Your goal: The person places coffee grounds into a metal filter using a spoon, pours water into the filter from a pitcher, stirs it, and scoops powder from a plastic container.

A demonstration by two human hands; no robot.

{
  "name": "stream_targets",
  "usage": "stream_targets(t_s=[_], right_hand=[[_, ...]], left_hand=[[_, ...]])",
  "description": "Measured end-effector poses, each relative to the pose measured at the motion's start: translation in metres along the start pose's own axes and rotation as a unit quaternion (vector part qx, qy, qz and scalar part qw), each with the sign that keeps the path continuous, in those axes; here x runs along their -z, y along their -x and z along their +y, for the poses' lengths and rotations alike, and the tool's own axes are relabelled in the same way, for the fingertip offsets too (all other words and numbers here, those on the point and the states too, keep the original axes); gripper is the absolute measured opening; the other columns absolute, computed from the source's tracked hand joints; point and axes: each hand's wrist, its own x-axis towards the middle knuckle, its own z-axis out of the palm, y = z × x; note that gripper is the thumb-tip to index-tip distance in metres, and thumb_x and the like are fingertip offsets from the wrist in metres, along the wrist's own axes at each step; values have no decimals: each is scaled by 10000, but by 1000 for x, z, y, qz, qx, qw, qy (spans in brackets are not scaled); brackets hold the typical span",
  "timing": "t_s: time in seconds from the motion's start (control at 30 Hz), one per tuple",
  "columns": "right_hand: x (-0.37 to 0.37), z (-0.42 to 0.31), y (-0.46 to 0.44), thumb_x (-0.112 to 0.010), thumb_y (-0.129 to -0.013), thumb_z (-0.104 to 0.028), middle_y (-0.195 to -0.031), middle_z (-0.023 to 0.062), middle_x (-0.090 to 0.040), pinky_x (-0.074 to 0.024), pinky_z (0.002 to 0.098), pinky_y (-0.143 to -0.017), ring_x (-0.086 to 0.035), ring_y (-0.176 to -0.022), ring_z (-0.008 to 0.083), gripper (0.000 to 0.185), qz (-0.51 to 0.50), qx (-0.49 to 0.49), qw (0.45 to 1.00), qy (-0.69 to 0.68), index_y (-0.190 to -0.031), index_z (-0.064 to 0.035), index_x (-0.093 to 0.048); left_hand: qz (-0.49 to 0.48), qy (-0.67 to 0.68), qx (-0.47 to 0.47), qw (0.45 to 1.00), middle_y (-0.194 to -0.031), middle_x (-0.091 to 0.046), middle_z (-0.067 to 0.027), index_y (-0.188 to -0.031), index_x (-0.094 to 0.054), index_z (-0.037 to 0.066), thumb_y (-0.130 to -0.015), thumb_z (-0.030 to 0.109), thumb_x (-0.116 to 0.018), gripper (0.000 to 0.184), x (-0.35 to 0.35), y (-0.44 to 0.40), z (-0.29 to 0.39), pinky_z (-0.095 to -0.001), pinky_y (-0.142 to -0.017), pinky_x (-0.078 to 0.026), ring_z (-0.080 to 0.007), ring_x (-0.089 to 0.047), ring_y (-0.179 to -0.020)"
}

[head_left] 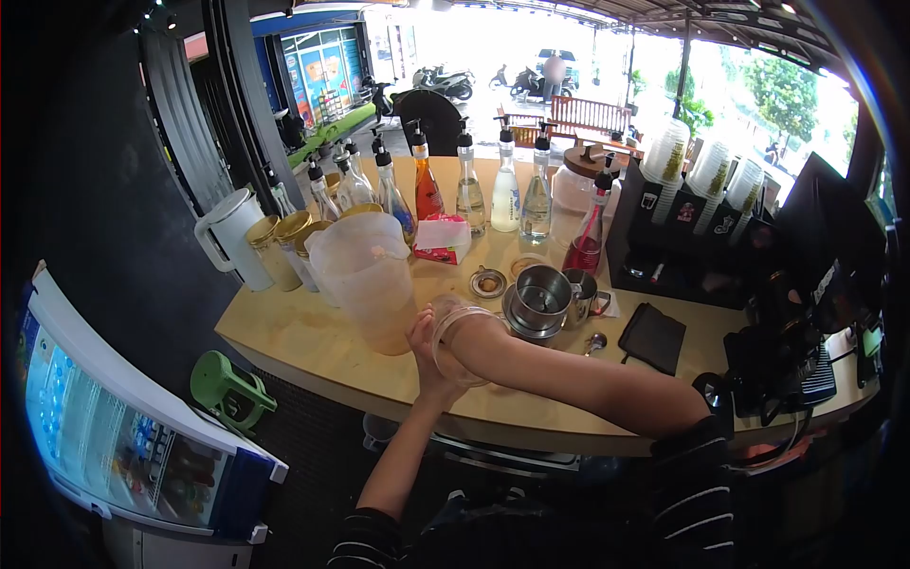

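Note:
At the counter's front edge, my left hand [427, 353] is wrapped round the side of a clear plastic container [445, 368], which is tilted with its round rim toward me. My right hand [459, 327] reaches through that rim into the container; its fingers are blurred behind the plastic, and whether they hold anything cannot be made out. Just left of both hands stands a large translucent pitcher [360, 275]. To the right are a steel pot [543, 293], a metal cup [580, 302] and a spoon [595, 343] on the wooden counter [284, 327].
Pump bottles [469, 199] line the back, with a pink tissue pack [442, 239] before them. A white kettle [234, 237] and gold-lidded jars [275, 254] stand left. Right are cup stacks [709, 171], a black pouch [652, 338] and dark machines. A person [554, 74] stands far outside.

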Motion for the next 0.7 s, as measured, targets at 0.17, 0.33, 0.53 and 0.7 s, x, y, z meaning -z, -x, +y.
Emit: stream_targets(t_s=[0.17, 0.33, 0.53, 0.7], right_hand=[[-2, -1, -2, -592, -783, -225, -1232, 121, -590, -440, 330, -965, -571, -1136, 220, 402, 15, -7, 1000, -14, -1148, -64, -637], [-4, -2, -3, -587, -780, -222, -1201, 127, -604, -442, 331, -958, -582, -1114, 223, 385, 38, -8, 999, -9, -1120, -54, -645], [0, -4, -5, -581, -769, -212, -1135, 134, -633, -451, 335, -941, -605, -1064, 226, 345, 13, -4, 1000, -9, -1052, -34, -665], [7, 2, 12, -586, -741, -176, -998, 170, -644, -495, 352, -827, -638, -911, 270, 268, 136, 87, 986, -32, -920, 7, -663]], left_hand=[[11, -1, -17, 1000, -1350, -279, -167, -1386, -140, 71, -470, 380, -920, 1241, 1, 1, -3, -501, -1098, -266, -372, -271, -1318], [10, -22, -34, 999, -1351, -287, -168, -1390, -145, 73, -461, 396, -920, 1252, 1, 1, -4, -512, -1094, -265, -368, -281, -1314], [16, -13, -22, 1000, -1362, -279, -156, -1392, -145, 70, -465, 404, -915, 1250, 1, 0, -2, -509, -1093, -268, -368, -284, -1314], [18, -67, -48, 996, -1337, -285, -171, -1376, -192, 38, -563, 360, -880, 1113, 2, 0, -6, -506, -1084, -276, -371, -300, -1298]])
